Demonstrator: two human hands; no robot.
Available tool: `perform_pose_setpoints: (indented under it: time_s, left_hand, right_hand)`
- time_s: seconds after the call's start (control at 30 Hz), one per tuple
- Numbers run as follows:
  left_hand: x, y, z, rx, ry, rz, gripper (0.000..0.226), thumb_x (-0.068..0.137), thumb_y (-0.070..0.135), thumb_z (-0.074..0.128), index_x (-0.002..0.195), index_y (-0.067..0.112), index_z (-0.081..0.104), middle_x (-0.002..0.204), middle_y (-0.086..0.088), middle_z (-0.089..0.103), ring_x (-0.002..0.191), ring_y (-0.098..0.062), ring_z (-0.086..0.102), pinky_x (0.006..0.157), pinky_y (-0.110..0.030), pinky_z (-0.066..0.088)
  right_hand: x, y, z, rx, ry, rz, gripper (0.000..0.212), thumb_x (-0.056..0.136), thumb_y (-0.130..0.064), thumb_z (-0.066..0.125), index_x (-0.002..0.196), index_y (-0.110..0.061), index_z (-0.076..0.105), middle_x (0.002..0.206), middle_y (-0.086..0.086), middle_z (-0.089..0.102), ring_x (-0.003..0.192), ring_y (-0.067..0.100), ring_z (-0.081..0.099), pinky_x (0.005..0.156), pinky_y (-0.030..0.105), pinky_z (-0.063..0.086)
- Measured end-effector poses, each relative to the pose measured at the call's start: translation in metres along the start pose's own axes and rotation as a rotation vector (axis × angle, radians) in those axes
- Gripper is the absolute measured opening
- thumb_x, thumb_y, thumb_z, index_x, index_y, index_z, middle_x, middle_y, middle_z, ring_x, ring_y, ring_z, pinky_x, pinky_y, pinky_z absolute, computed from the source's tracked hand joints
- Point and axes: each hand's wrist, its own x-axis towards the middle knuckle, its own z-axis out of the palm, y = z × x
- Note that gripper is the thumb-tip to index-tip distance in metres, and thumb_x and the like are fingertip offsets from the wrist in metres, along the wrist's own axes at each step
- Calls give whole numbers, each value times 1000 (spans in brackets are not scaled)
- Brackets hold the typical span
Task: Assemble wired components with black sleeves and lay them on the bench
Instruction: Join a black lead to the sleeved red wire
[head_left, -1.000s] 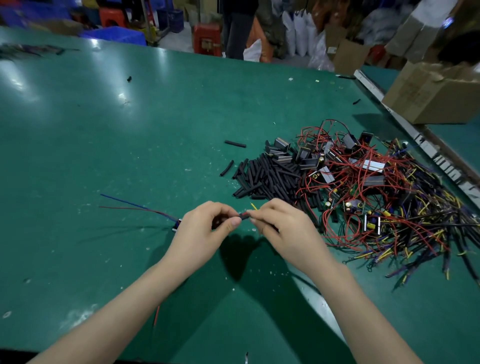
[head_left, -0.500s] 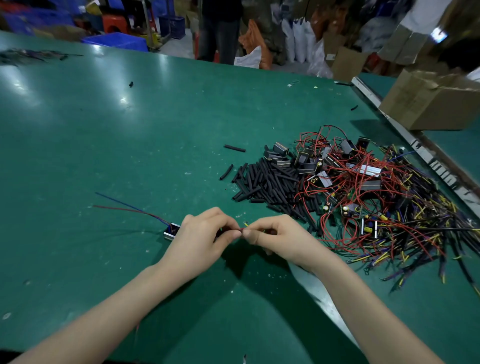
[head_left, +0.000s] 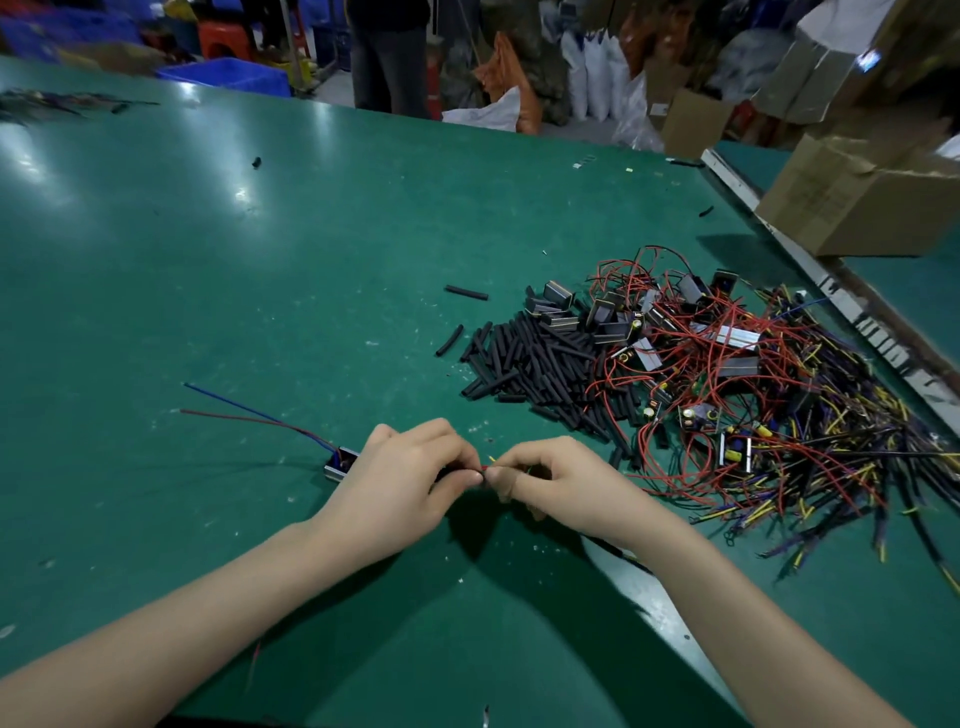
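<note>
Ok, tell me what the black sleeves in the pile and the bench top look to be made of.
Black sleeves: short matte tubes, probably soft plastic or rubber such as heat-shrink; dull, without shine, some slightly bent. Bench top: smooth green sheet, likely vinyl or rubber matting; semi-gloss, with soft reflections of the overhead lights and pale scuffs.

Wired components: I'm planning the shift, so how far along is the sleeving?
No finished piece can be told apart on the green bench. In hand: left hand and right hand pinch one component's wire, its blue and red leads trailing left. Left: a pile of black sleeves and a tangle of wired components.
</note>
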Motion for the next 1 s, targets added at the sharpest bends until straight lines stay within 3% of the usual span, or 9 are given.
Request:
perform_pose_setpoints:
  time_s: [0.07,0.17,0.27,0.4,0.63,0.77,0.87,0.93,1.0]
  left_hand:
    - [-1,1,2,6,-18,-2,8,89,29,64,91,23,68,83,17,50,77,-9,55,78,-41,45]
    - [2,0,6,17,-42,-50,12,90,33,61,96,24,68,87,16,53,91,-11,59,84,-41,44]
    - [7,-1,4,33,-92,-133,21,93,41,53,100,27,67,90,12,58,94,-13,58,86,-39,43]
    - [9,-3,-2,219,-201,-160,36,96,51,35,102,33,65,94,10,61,96,-12,56,79,-33,36]
    - [10,8,-4,-53,-158,-274,23,93,40,53,94,25,70,84,8,62,86,-17,57,81,-35,43]
    - [13,15,-2,-42,-122,-286,25,94,40,50,94,23,69,86,5,63,85,-18,56,81,-36,44]
    - [17,16,-1,-56,-83,-301,26,95,37,50,93,19,69,86,3,65,86,-20,58,82,-38,45]
    - [17,15,0,-30,-92,-300,26,95,38,49,93,21,68,87,5,64,88,-19,58,85,-39,44]
    - [15,13,2,23,-115,-285,25,95,41,48,95,24,67,88,8,61,88,-16,56,88,-40,42]
  right_hand:
    - [-1,3,-3,-226,8,-131,16,93,-28,60,94,-19,73,80,-4,61,73,10,57,71,29,46]
    - [-1,3,-4,-527,39,-247,23,95,-33,55,110,-24,69,95,-1,57,92,24,58,79,40,48]
    - [-1,1,-4,-417,90,-245,23,95,-30,56,111,-23,70,96,0,59,94,22,59,82,40,48]
    - [0,5,-2,-317,144,-249,17,92,-24,62,104,-20,73,91,1,63,90,18,60,84,38,48]
    - [-3,6,1,-106,242,-267,10,86,-15,70,93,-17,77,80,2,65,77,14,60,78,35,48]
    - [-5,10,0,-44,273,-248,14,85,-14,71,97,-18,76,80,3,66,77,16,60,76,33,47]
    - [-5,15,1,48,280,-171,13,88,-20,68,99,-24,75,83,-4,68,74,7,60,74,25,48]
    - [-5,15,4,133,260,-97,10,91,-27,64,90,-31,73,75,-9,68,61,4,59,66,23,48]
    - [-6,16,6,129,249,-68,12,91,-28,63,84,-26,72,69,-10,66,57,6,55,62,26,46]
